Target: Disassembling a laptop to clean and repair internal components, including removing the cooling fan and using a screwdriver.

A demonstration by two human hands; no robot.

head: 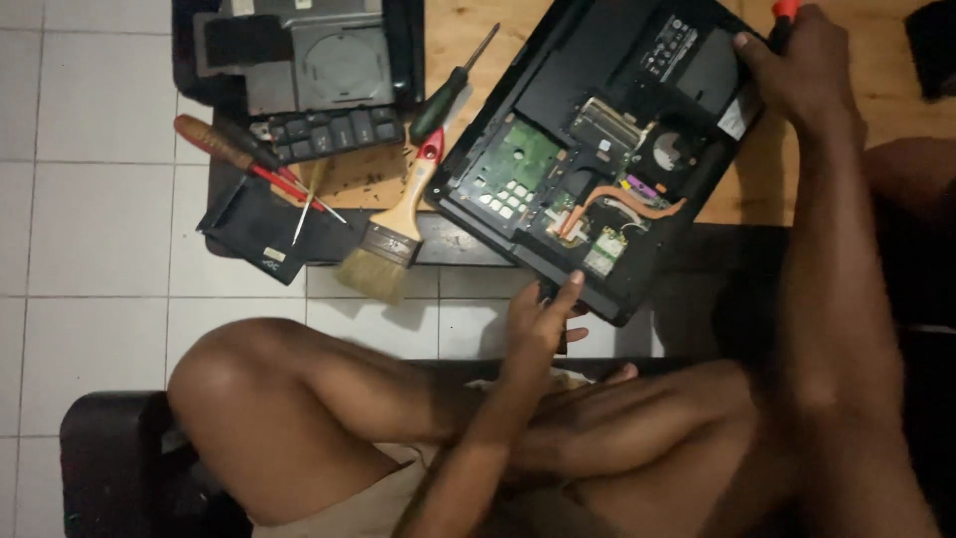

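My left hand (543,314) rests its spread fingers on the near edge of the opened laptop base (597,149), which lies tilted on the wooden table (478,30) with its circuit board bared. My right hand (802,70) grips a red-handled screwdriver (784,15) at the laptop's far corner. Left of it lie a paintbrush (393,234), a green-handled screwdriver (448,90) and a keyboard section (329,132).

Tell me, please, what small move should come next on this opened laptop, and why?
Probably bring the red-handled tool in the right hand down to the exposed board. The laptop base lies open and tilted on the wooden table, and the left hand steadies its near edge.
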